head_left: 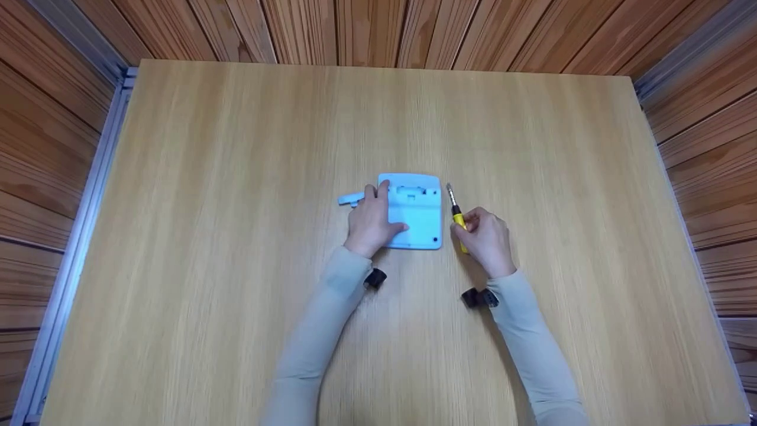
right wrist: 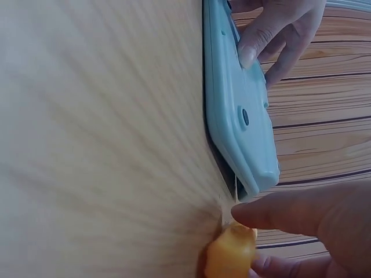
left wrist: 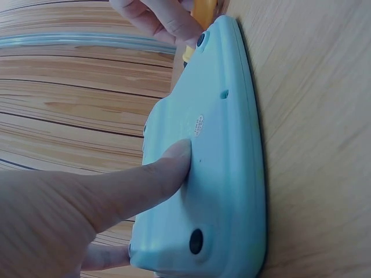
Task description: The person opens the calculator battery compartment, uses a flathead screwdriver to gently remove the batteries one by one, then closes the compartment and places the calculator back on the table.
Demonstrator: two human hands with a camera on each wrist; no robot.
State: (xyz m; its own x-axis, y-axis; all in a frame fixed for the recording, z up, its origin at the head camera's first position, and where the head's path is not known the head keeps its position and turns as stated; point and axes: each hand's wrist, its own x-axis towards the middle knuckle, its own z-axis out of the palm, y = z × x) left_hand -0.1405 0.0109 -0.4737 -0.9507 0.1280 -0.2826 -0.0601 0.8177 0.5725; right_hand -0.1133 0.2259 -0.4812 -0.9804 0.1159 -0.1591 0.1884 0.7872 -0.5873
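Nearest are the two pale grey sleeves, with a black wrist camera at the left cuff and another at the right. Beyond the cuffs, the right hand pinches the yellow handle of a screwdriver between thumb and fingers; its metal shaft points away from the person, just beside the right edge of a light-blue plastic device housing. The left hand rests on the housing's left part without clenching — thumb laid straight across the back, fingers extended toward the upper left.

The housing lies back side up on the tabletop, in front of the person and between the hands. Its back carries black round feet, a small printed label and, toward the far end, a recess. A slim light-blue piece juts out left of the left hand; whether it joins the housing is hidden.

The wood-grain tabletop stretches beyond — then a wood-plank wall behind it.
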